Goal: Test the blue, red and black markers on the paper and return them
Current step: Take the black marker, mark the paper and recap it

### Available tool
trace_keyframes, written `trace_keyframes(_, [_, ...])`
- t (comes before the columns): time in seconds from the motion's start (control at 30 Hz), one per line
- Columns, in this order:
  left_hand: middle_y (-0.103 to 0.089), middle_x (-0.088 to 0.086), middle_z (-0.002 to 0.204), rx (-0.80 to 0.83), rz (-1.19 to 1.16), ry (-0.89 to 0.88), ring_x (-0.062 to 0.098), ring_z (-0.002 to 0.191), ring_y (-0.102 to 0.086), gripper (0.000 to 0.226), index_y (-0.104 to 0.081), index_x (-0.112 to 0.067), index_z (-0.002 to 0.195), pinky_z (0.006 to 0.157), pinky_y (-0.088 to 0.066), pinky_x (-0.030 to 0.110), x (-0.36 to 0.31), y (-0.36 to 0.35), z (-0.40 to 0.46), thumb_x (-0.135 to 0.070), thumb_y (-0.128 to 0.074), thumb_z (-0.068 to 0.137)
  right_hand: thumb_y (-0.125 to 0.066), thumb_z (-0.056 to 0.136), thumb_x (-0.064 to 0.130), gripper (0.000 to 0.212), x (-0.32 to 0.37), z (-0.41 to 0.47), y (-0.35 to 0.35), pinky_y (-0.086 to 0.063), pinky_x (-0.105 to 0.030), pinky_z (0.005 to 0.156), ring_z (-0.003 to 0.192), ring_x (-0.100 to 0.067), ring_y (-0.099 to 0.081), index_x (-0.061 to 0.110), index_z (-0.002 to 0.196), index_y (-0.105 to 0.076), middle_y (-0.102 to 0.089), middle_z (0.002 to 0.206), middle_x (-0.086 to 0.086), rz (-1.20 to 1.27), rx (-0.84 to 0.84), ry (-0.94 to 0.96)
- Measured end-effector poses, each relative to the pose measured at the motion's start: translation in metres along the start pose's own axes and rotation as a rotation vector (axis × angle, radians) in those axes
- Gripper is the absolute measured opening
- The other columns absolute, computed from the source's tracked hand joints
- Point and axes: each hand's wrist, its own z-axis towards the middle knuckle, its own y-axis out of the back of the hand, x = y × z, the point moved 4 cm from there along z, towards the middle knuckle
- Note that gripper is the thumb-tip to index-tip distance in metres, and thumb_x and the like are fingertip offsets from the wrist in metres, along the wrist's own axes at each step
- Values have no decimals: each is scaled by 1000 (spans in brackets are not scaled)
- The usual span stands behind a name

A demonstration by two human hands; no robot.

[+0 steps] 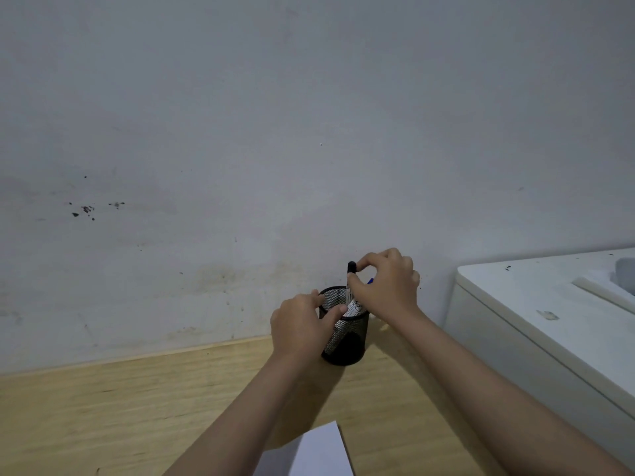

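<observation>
A black mesh pen holder [347, 341] stands on the wooden desk near the wall. My left hand [300, 324] grips its left side, thumb on the rim. My right hand [386, 285] pinches the black marker [351, 269] by its black cap; the marker stands upright with its lower part inside the holder. A blue marker tip [370, 280] peeks out behind my right hand. The white paper [316, 453] lies at the desk's near edge, between my forearms. I cannot make out a red marker.
The light wooden desk [120, 413] runs along a grey-white wall [240, 132]. A white cabinet or appliance [536, 324] stands at the right, taller than the desk, close to my right forearm.
</observation>
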Motion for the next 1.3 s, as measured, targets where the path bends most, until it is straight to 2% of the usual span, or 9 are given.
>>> trace_keyframes(0.17, [-72,4,98,-30,35,-47,26,99,-62,41,-68,-15,95,82,-48,39,-4,7,-7,-52,-59,80,-71,75,26,9,22,-13,32,-40,-22,81,92,-20,-59,24,83,-66,-62,87,-1,447,-163,189])
trace_keyframes(0.23, [-72,1,90,-64,-220,-12,23,91,-64,29,-66,-16,90,73,-50,32,-8,20,-17,-43,-58,84,-71,77,22,12,33,-29,53,-42,-14,76,84,-13,-64,23,88,-66,-63,87,-1,544,-185,284])
trace_keyframes(0.4, [-72,7,72,103,-1020,202,18,67,-66,21,-59,-15,96,57,-51,19,-33,72,-70,-29,-43,95,-68,81,4,15,58,-96,88,-49,-23,65,69,-8,-60,10,95,-69,-60,80,-5,477,-177,617])
trace_keyframes(0.57, [-69,6,81,249,-1058,240,22,79,-65,19,-72,-18,88,71,-48,28,-24,112,-132,-26,-55,89,-66,86,8,22,76,-165,91,-46,-35,55,62,-20,-53,14,106,-69,-58,73,-7,354,-133,846])
trace_keyframes(0.7, [-71,5,80,183,-1090,264,15,73,-67,10,-73,-12,87,67,-54,24,-7,139,-177,-11,-66,80,-67,83,2,28,91,-207,94,-44,-31,59,67,-22,-54,17,106,-71,-58,74,-7,354,-140,845])
trace_keyframes(0.87, [-73,4,75,30,-1007,250,17,73,-65,14,-73,-8,85,74,-54,31,13,174,-220,-5,-75,71,-65,80,-2,25,103,-248,107,-44,-16,68,73,-10,-58,13,98,-73,-61,79,-3,655,-144,499])
trace_keyframes(0.97, [-71,1,65,6,-907,152,13,62,-61,9,-73,-6,80,61,-51,21,11,185,-245,1,-68,76,-68,83,15,12,113,-266,94,-45,-18,61,61,-6,-55,19,95,-70,-60,70,1,914,107,57])
trace_keyframes(1.07, [-73,1,72,7,-778,96,12,70,-62,11,-73,-13,77,65,-50,24,12,186,-263,-4,-68,78,-63,88,22,20,122,-279,82,-40,-23,49,45,-14,-42,2,92,-66,-48,51,4,1111,384,-221])
trace_keyframes(1.3, [-68,14,71,-58,-673,146,18,64,-56,11,-72,-11,79,63,-48,30,27,190,-286,-7,-77,69,-58,91,23,20,127,-298,86,-39,-22,45,41,-14,-41,8,78,-64,-48,46,8,1167,337,-304])
